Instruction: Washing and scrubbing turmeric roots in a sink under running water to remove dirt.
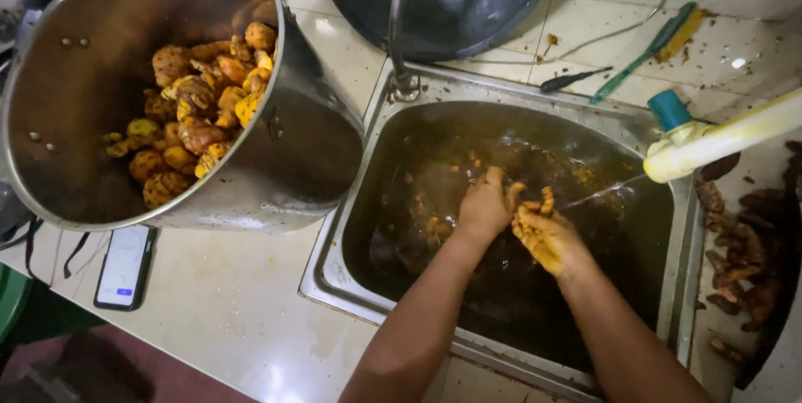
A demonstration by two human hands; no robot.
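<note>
While water runs, root (547, 200) between right hand (547, 240) fingers (526, 217)

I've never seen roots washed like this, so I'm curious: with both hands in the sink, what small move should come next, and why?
Probably lift the yellow root piece out of the water and drop it into the big steel pot. The right hand holds the piece under a thin water jet while the left hand rubs beside it, and the pot already holds a heap of similar yellow pieces.
</note>
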